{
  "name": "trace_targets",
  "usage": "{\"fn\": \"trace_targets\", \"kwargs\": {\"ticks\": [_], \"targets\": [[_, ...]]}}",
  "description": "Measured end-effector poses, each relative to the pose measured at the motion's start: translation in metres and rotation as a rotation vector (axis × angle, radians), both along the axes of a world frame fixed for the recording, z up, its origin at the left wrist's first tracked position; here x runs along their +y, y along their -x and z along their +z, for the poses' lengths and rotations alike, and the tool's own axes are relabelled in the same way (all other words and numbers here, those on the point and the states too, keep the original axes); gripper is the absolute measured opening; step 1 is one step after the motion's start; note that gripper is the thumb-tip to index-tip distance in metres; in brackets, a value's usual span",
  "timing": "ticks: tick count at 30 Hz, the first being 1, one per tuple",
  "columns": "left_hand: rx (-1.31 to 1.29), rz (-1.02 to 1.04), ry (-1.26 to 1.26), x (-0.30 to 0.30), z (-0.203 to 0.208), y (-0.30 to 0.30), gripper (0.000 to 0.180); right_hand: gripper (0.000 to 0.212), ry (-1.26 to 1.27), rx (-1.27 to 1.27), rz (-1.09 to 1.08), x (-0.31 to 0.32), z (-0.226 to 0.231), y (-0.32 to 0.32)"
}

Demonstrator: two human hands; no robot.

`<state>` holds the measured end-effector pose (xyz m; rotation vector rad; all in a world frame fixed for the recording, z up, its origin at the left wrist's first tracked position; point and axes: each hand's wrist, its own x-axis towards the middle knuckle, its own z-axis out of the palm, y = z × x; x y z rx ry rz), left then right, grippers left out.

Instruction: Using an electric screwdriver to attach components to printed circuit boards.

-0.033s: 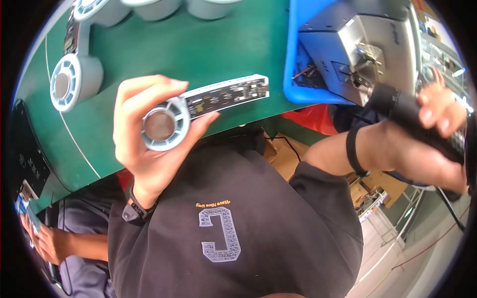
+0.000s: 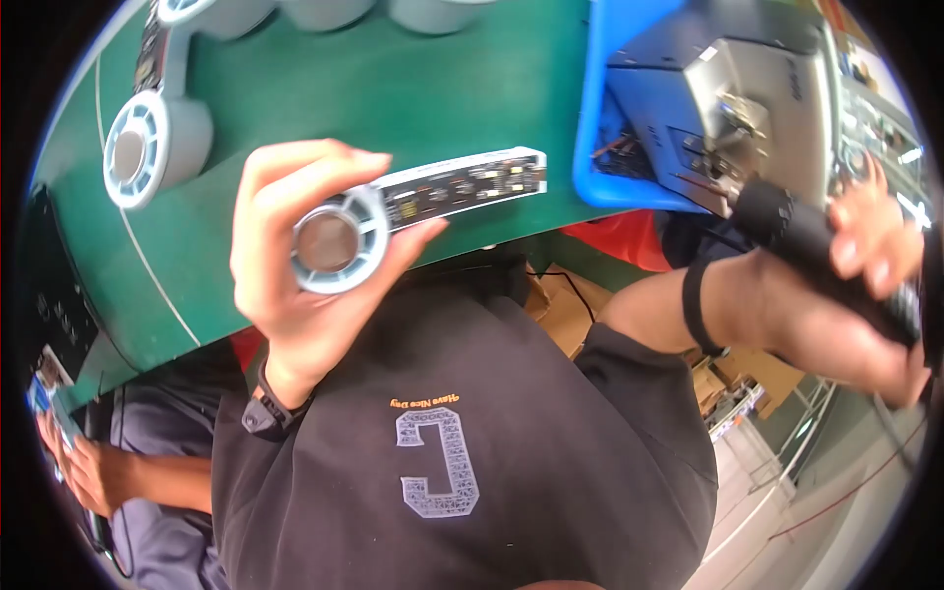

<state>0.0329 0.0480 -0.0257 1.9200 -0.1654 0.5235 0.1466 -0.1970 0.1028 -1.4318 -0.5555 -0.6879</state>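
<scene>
My left hand is closed round the round head of a pale grey-blue, hair-dryer-shaped housing. Out of that head a straight handle points right, with a black circuit board exposed along it. At the right, my right hand grips a black electric screwdriver, blurred by motion. Its bit points up and left, close to the front of a grey metal box-shaped machine, likely a screw feeder. Whether the bit touches the machine, I cannot tell.
A blue plastic bin holds the machine and some small dark screws. Another similar housing lies at the left of the green table, and several more line its far side. Another person's hand works at lower left.
The housing in my left hand sits slightly further right in the picture, as do the bin and machine. My right hand and the screwdriver have shifted slightly downward.
</scene>
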Motion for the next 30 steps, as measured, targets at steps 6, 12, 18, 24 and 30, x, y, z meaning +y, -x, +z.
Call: {"fn": "trace_targets", "kwargs": {"ticks": [6, 12, 18, 24, 30], "targets": [[-0.036, -0.129, 0.017, 0.042, -0.038, 0.015, 0.066, 0.056, -0.157, 0.018, 0.195, 0.078, -0.036, 0.090], [-0.083, -0.117, 0.086, 0.019, -0.028, 0.001, 0.062, 0.057, -0.145, 0.103, 0.344, 0.077, -0.036, 0.073], [-0.102, -0.093, 0.078, 0.018, -0.032, 0.000, 0.059, 0.058, -0.047, 0.146, 0.425, 0.059, -0.034, 0.060], [-0.084, -0.074, 0.080, 0.016, -0.031, 0.002, 0.054, 0.059, 0.048, 0.175, 0.509, 0.067, -0.033, 0.073], [-0.083, -0.063, 0.110, 0.013, -0.031, 0.002, 0.053, 0.060, 0.147, 0.196, 0.594, 0.072, -0.043, 0.059]]}}
